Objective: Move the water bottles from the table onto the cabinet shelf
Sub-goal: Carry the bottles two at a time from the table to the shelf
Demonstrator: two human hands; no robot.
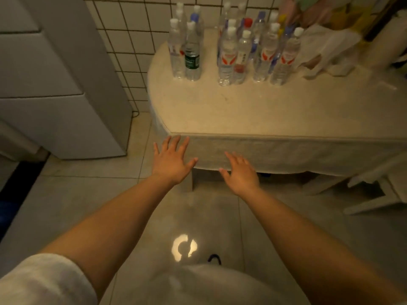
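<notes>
Your left hand [170, 160] and right hand [239, 172] hover before the counter's near edge, fingers [184, 143] spread and straight, holding nothing. By my judgement the task has barely begun: every bottle in view stands on the counter [242, 111], none in hand, and no cabinet shelf shows. The bottles [233, 51] stand upright at the far side in two clusters, a small one left, a larger one right, near the tiled wall [123, 40]. A cloth covers the counter; bags [326, 47] lie right. The floor [66, 194] is tiled, a white appliance [55, 73] standing left.
</notes>
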